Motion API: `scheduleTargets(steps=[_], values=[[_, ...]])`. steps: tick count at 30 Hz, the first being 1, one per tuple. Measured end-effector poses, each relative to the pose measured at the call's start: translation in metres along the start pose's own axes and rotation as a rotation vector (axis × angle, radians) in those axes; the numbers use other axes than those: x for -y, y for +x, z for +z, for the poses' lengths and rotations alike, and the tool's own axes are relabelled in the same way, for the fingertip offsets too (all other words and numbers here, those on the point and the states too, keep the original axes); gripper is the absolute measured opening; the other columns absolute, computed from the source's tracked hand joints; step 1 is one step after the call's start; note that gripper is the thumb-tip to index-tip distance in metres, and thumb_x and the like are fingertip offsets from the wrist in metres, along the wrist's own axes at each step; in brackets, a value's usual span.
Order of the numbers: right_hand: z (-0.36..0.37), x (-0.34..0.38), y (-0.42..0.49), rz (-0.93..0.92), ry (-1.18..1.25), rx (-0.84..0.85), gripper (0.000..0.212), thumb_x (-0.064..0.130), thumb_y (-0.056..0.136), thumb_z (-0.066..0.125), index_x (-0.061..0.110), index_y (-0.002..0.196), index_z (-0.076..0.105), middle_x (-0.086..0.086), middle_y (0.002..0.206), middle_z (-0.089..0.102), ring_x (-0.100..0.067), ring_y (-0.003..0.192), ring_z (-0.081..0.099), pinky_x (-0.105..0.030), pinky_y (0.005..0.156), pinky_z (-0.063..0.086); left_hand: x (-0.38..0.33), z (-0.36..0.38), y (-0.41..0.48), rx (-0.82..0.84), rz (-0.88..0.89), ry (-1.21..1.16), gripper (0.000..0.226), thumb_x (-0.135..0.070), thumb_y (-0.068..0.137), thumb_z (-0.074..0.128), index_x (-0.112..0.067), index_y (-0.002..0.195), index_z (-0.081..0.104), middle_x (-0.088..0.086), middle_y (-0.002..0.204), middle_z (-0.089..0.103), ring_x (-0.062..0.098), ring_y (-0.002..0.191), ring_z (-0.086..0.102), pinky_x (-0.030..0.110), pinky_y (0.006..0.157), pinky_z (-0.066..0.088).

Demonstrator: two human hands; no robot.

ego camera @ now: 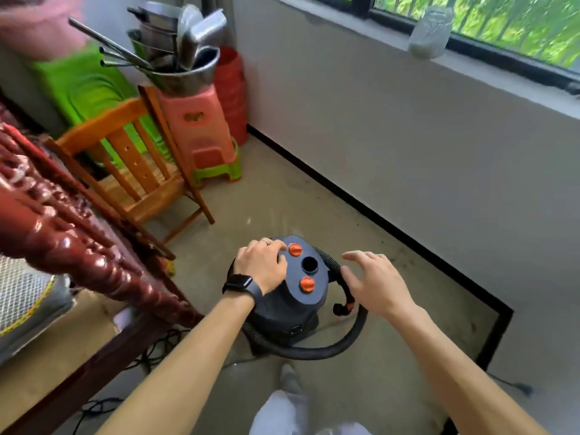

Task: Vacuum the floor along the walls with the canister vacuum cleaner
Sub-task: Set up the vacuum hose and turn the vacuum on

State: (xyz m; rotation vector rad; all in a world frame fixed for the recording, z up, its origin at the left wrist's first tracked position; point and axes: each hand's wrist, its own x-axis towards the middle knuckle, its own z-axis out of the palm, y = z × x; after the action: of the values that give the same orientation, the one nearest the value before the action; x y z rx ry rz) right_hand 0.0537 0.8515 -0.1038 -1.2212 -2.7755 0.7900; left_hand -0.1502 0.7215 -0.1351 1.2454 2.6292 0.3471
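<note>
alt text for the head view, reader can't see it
A person's left hand rests on the lid of a dark canister vacuum cleaner with orange knobs; the right hand hovers open by its black hose. It stands on the floor near a white wall, a wooden chair to its left.

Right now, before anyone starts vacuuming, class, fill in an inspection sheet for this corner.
Surface: grey floor, smudges near the skirting.
Job's things: canister vacuum upright, hose looped round it.
Clutter: wooden chair, stacked plastic stools, metal pots on top.
Hands: left hand rests on the vacuum lid; right hand open, holding nothing.
Cables: black cord on floor by carved furniture.
Surroundings: white wall, window, jar on sill.
</note>
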Motion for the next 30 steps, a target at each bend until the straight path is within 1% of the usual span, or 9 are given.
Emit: scheduleTargets(steps=[4,7,12,16,19,24,27,29,30], values=[[-0.001,-0.028,0.041,0.03,-0.004,0.071,0.033,0.038,0.103,0.054,0.027,0.133,0.062,0.004,0.13,0.066,-0.023,0.127,0.049,-0.033,0.1,0.041,-0.011,0.021,0.031,0.108,-0.038,-0.003,0.032,-0.035,0.092,0.046,-0.033,0.121,0.059,-0.004,0.125,0.06,0.022,0.116,0.053,0.035,0.094,0.041],[0.005,-0.05,0.07,0.036,-0.023,0.142,0.034,0.037,0.104,0.053,0.026,0.135,0.06,0.003,0.131,0.065,-0.025,0.127,0.048,-0.032,0.101,0.039,-0.015,0.036,0.051,0.141,-0.091,-0.003,0.034,-0.035,0.092,0.047,-0.033,0.123,0.059,-0.004,0.127,0.058,0.022,0.118,0.052,0.036,0.096,0.042],[0.023,-0.088,0.131,-0.019,-0.07,0.307,0.04,0.039,0.103,0.051,0.024,0.14,0.056,0.0,0.137,0.063,-0.027,0.129,0.048,-0.036,0.103,0.041,-0.023,0.067,0.077,0.174,-0.269,-0.059,0.032,-0.034,0.092,0.049,-0.033,0.123,0.058,-0.003,0.132,0.052,0.023,0.121,0.047,0.036,0.099,0.04],[0.048,-0.11,0.184,-0.103,-0.086,0.464,0.047,0.038,0.103,0.052,0.017,0.145,0.051,-0.006,0.141,0.06,-0.031,0.131,0.05,-0.035,0.102,0.041,-0.022,0.102,0.08,0.15,-0.518,-0.111,0.036,-0.034,0.092,0.05,-0.03,0.128,0.053,-0.001,0.139,0.045,0.025,0.126,0.042,0.038,0.099,0.04],[0.07,-0.124,0.216,-0.165,-0.119,0.56,0.05,0.039,0.103,0.052,0.015,0.147,0.049,-0.009,0.141,0.059,-0.033,0.13,0.05,-0.037,0.101,0.041,-0.026,0.137,0.078,0.141,-0.674,-0.161,0.043,-0.036,0.092,0.051,-0.028,0.134,0.047,0.001,0.147,0.037,0.028,0.13,0.038,0.039,0.1,0.041],[0.121,-0.142,0.261,-0.159,-0.078,0.684,0.056,0.046,0.102,0.053,0.013,0.147,0.045,-0.012,0.138,0.06,-0.034,0.128,0.053,-0.038,0.099,0.042,-0.033,0.195,0.08,0.107,-0.891,-0.255,0.059,-0.045,0.092,0.052,-0.024,0.145,0.035,0.005,0.154,0.028,0.033,0.133,0.036,0.041,0.104,0.037],[0.157,-0.144,0.283,-0.109,0.005,0.73,0.066,0.051,0.103,0.051,0.012,0.154,0.037,-0.013,0.148,0.053,-0.032,0.137,0.048,-0.038,0.106,0.04,-0.031,0.229,0.084,0.068,-0.975,-0.354,0.068,-0.052,0.093,0.048,-0.024,0.151,0.025,0.01,0.157,0.022,0.034,0.138,0.031,0.042,0.108,0.035],[0.181,-0.143,0.294,-0.07,0.069,0.76,0.073,0.055,0.104,0.046,0.013,0.161,0.028,-0.013,0.159,0.041,-0.03,0.147,0.038,-0.04,0.115,0.034,-0.028,0.25,0.089,0.017,-0.989,-0.407,0.071,-0.057,0.093,0.045,-0.029,0.153,0.019,0.012,0.159,0.018,0.033,0.14,0.028,0.043,0.11,0.033],[0.194,-0.144,0.299,-0.046,0.11,0.772,0.075,0.055,0.104,0.045,0.015,0.163,0.023,-0.012,0.163,0.036,-0.028,0.151,0.031,-0.04,0.12,0.029,-0.026,0.26,0.093,-0.025,-0.989,-0.417,0.07,-0.059,0.093,0.043,-0.033,0.153,0.018,0.013,0.159,0.016,0.033,0.14,0.029,0.044,0.11,0.033]])
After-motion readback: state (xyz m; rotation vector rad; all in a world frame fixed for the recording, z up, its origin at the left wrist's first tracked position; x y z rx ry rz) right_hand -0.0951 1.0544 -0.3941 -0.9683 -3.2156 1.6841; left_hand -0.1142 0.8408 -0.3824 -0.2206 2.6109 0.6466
